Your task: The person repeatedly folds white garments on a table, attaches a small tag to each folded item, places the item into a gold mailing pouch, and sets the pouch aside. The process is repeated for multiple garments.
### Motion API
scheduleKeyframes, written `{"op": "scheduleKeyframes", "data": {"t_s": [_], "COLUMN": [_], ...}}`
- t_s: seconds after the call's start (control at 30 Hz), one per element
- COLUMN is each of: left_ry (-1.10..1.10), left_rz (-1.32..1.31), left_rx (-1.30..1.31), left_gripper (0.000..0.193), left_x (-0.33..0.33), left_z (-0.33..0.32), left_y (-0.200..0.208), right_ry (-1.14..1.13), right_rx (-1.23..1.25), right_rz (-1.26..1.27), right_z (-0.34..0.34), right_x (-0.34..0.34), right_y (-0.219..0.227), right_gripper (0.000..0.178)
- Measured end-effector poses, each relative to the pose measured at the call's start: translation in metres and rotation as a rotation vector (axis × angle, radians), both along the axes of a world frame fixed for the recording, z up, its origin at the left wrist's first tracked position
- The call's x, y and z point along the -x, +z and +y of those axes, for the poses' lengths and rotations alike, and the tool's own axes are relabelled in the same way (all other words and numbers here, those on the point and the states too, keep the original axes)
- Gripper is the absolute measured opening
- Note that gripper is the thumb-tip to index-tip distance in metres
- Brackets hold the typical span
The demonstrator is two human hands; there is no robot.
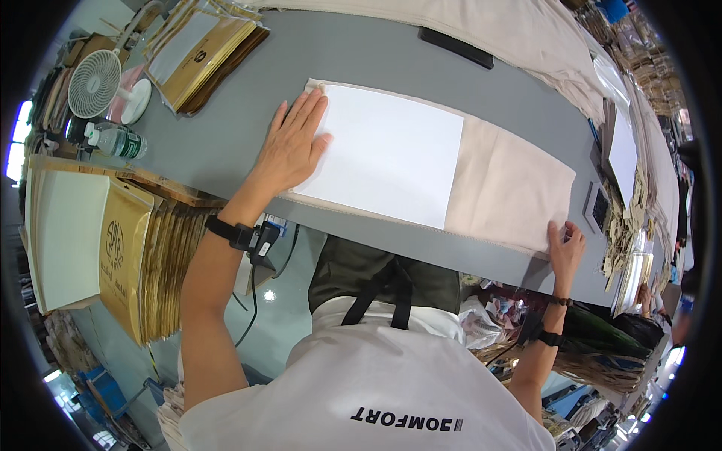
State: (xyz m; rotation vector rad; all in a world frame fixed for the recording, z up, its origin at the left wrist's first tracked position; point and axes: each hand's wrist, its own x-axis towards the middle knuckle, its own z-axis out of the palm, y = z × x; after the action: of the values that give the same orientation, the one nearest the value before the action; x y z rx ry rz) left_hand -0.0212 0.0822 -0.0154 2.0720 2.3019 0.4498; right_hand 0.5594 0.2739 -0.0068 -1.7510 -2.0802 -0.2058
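Observation:
A folded beige cloth (511,180) lies lengthwise across the grey table in front of me. On its left and middle part rests a blank white sheet (391,154), leaving the cloth's right end bare. My left hand (295,143) is laid flat with fingers stretched over the left edge of the sheet and the cloth beneath. At the cloth's near right corner, my right hand (565,248) has the edge between thumb and fingers. The fingertips under that corner are partly hidden.
Flat golden packages (199,56) are piled at the far left, near a white fan (96,84) and a water bottle (116,140). More beige cloth (519,34) spreads along the far edge by a black flat object (456,48). A box of golden packages (124,255) stands below left.

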Motion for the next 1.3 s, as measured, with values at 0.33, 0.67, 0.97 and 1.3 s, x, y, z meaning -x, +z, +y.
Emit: {"op": "scheduleKeyframes", "data": {"t_s": [0.33,0.67,0.97,1.3], "left_ry": [0.058,-0.055,-0.067,-0.093], "left_rz": [0.005,-0.042,-0.122,-0.125], "left_rx": [0.018,-0.018,-0.169,-0.286], "left_gripper": [0.074,0.074,0.068,0.067], "left_x": [-0.01,-0.004,0.003,0.002], "left_z": [-0.002,-0.009,-0.014,-0.016], "left_y": [-0.001,0.004,-0.016,-0.018], "right_ry": [0.366,1.281,1.25,0.88], "right_rx": [0.224,0.538,0.323,0.392], "right_rz": [0.982,0.519,0.36,0.212], "right_z": [0.004,-0.085,-0.054,-0.018], "right_x": [0.117,0.377,0.416,0.455], "right_y": [0.086,0.085,0.04,0.013], "right_gripper": [0.031,0.033,0.03,0.025]}}
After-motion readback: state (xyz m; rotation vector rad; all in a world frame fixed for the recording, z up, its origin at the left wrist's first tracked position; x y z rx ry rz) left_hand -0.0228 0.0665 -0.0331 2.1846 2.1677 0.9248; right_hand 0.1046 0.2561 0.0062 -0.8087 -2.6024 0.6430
